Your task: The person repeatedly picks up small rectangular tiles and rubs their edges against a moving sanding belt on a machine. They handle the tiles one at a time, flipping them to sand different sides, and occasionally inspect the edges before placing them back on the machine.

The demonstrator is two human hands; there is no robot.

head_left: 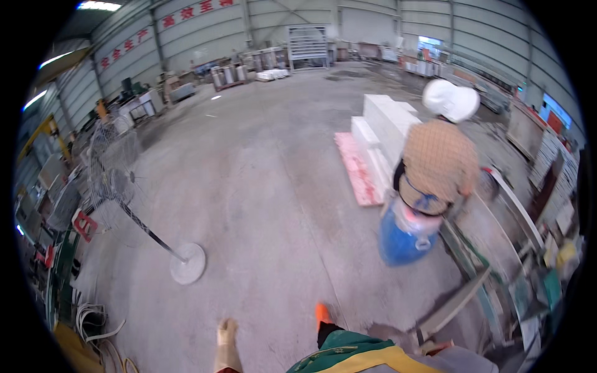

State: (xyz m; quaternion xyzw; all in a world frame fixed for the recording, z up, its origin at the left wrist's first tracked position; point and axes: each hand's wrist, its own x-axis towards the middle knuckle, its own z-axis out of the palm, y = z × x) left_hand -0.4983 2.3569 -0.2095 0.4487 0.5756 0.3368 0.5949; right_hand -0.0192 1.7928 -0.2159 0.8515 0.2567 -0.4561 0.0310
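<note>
My left hand (227, 336), in a tan glove, hangs low over the grey concrete floor (273, 248). Blur hides how its fingers are set, and I see nothing in it. To its right an orange boot (322, 313) shows below a dark trouser leg and a green apron (342, 349) with a yellow band. Grey cloth (463, 360) lies at the lower edge on the right; my right hand cannot be made out there. The pedestal fan (188, 261) is nearest to my left hand, well apart from it.
Ahead right, a person in a white hat and tan checked top (438, 161) stands behind a blue rounded shape (404, 239). White blocks (379, 124) are stacked beside a pink-stained slab (354, 168). Machine framing (457, 304) edges the right; hoses (93, 323) lie left.
</note>
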